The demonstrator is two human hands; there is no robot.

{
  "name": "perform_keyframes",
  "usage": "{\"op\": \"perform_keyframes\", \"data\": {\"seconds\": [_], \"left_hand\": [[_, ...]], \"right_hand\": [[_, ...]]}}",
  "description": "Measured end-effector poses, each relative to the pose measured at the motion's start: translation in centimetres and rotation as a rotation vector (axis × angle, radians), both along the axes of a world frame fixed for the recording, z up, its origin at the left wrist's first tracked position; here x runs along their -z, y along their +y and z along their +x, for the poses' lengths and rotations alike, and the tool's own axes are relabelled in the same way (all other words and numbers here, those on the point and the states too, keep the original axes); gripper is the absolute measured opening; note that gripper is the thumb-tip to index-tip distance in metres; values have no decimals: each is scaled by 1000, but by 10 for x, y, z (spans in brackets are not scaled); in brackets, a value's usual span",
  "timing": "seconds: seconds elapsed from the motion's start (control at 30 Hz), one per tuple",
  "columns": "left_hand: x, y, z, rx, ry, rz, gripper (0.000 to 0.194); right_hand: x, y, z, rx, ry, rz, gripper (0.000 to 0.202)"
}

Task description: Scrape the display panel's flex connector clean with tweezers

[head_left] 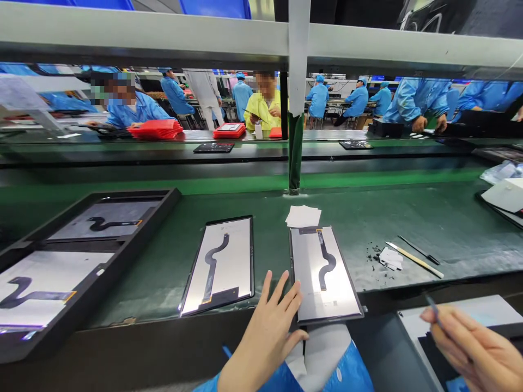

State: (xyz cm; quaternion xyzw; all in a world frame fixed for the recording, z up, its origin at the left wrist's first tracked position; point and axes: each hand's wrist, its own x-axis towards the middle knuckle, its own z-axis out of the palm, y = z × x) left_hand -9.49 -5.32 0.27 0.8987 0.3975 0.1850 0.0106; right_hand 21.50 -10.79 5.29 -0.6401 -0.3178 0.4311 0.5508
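My left hand [272, 326], fingers spread, rests at the lower left edge of a display panel [306, 272] with a silver back. A dark, curved flex cable [327, 261] runs down that panel. My right hand [476, 340] is at the lower right, its fingers pinching a thin pointed tool [432, 306] whose exact kind I cannot make out. To the left of my left hand lies a second display panel [237, 256], also with a curved flex cable [210, 267]. Small white papers [303, 216] sit just beyond the nearer panel.
On the left, a black tray [134, 245] holds more panels with cables. Right of the panels lie a pale pointed stick [417, 261], a thin black tool [419, 250] and white scraps [391, 259] among black bits. A post [295, 109] rises behind; co-workers sit beyond.
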Motion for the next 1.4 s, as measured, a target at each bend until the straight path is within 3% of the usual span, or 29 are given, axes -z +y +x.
{"op": "perform_keyframes", "data": {"seconds": [0.1,0.2,0.3,0.4,0.5,0.6,0.77,0.87,1.03,1.13,1.23,1.4], "left_hand": [[-11,4,17,52,-48,-18,55],[-10,13,29,172,-188,-105,12],[-3,18,29,189,-299,-131,21],[2,18,22,161,-344,-115,24],[3,16,16,164,-355,-110,24],[6,19,19,201,-374,-121,23],[13,32,32,193,-364,-167,22],[17,31,31,117,-284,-165,22],[17,10,18,81,-136,-23,23],[12,4,22,172,-63,62,21],[6,14,36,283,-30,71,19],[8,35,40,206,-101,-47,18]], "right_hand": [[-15,1,-33,-277,48,-53,50],[-25,15,-51,-529,76,-5,49],[-14,33,-58,-437,118,33,45],[21,39,-64,-311,85,50,47],[62,28,-76,-383,-63,16,50],[86,12,-88,-470,-279,48,42],[90,3,-97,-566,-346,88,33],[95,7,-101,-589,-123,22,41],[109,9,-114,-535,291,-130,55],[109,5,-119,-493,265,-97,62],[103,2,-118,-449,178,-92,65],[101,1,-115,-387,161,-37,59]]}}
